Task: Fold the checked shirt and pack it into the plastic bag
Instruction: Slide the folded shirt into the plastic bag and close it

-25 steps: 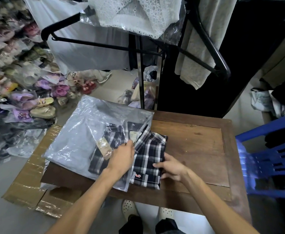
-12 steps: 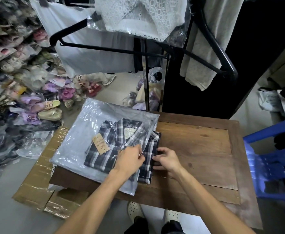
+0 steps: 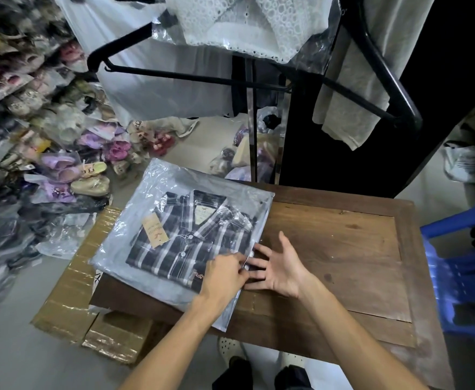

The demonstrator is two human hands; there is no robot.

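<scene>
The folded checked shirt (image 3: 180,243), dark with white stripes and a brown paper tag, lies wholly inside the clear plastic bag (image 3: 146,204) on the left part of the wooden table (image 3: 343,243). My left hand (image 3: 225,273) rests on the bag's right edge and its fingers pinch the plastic at the opening. Beside it, my right hand (image 3: 279,266) lies with straight, spread fingers, their tips touching the bag's open edge.
A taped cardboard box (image 3: 76,302) sits under the table's left side. Bagged shoes (image 3: 62,170) are piled on the floor at left. A black clothes rack (image 3: 253,83) with hanging garments stands behind the table. On the right is a blue plastic chair (image 3: 464,277).
The shirt slid left, fully into the bag. My right hand let go of it and spread open at the bag's mouth. My left hand shifted right to the bag's edge.
</scene>
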